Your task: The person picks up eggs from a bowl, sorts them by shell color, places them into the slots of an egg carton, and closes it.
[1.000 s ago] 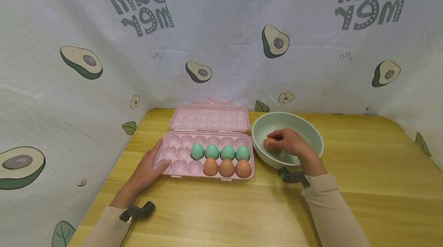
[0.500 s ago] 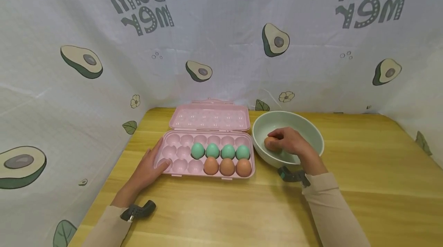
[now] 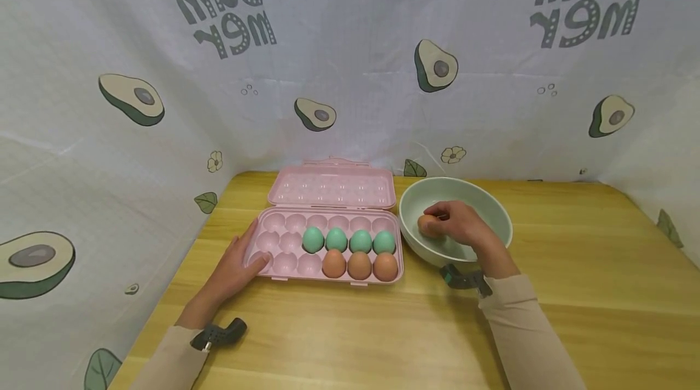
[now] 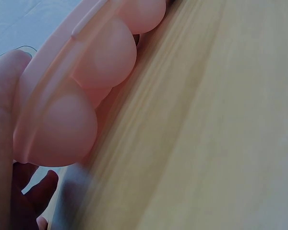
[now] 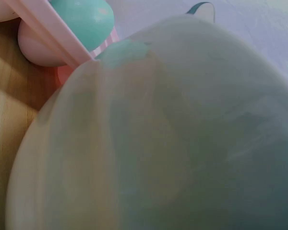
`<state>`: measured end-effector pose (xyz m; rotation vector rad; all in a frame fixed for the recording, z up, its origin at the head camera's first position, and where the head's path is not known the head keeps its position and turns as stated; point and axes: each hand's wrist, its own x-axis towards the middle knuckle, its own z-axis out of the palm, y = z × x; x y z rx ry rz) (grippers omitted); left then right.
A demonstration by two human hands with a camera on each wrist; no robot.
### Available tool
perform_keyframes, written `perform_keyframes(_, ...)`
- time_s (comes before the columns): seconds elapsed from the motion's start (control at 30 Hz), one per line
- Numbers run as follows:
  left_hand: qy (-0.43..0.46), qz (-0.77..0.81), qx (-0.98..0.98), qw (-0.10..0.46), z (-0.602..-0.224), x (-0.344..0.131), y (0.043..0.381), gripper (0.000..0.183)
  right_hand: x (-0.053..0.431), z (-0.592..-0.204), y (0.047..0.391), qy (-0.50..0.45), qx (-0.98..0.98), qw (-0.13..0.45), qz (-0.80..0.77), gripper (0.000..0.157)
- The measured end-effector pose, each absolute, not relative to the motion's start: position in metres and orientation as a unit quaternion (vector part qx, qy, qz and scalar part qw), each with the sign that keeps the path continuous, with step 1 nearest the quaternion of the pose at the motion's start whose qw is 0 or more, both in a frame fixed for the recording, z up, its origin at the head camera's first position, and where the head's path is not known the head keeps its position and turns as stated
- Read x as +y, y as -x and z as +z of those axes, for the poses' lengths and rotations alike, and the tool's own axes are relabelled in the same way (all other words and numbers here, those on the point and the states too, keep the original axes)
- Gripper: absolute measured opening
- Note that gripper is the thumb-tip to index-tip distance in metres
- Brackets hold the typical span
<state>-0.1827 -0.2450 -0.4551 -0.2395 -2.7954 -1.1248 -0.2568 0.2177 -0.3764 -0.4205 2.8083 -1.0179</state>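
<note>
A pink egg carton [image 3: 284, 263] lies with its lid [image 3: 331, 186] folded back. Several green eggs [image 3: 360, 242] fill the right part of its middle row, and three brown eggs [image 3: 359, 265] stand in the front row at the right. My left hand [image 3: 235, 267] holds the carton's left end, thumb over the rim and fingers along the side; the left wrist view shows the carton's rounded cups [image 4: 67, 129] close up. Inside the pale green bowl [image 3: 494, 220], my right hand [image 3: 461, 223] pinches a brown egg [image 3: 429, 226] between thumb and fingers. The bowl's wall [image 5: 182, 134] hides that hand in the right wrist view.
The bowl stands against the carton's right end on a wooden table [image 3: 350, 335]. A white curtain [image 3: 361, 25] with avocado prints hangs behind the table and along its left and right sides.
</note>
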Motion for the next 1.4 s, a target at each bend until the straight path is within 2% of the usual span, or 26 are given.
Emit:
perform_keyframes(0.27, 0.08, -0.372, -0.923, 0.059, -0.454, -0.244, 0.182, 0.083, 0.215, -0.37, 0.254, 0.123, 0.929, 0.064, -0.344, 0.042)
perform_keyframes(1.4, 0.097, -0.373, -0.919, 0.081, -0.454, -0.245, 0.183, 0.081, 0.188, -0.338, 0.231, 0.173, 0.909, 0.0, -0.379, 0.038)
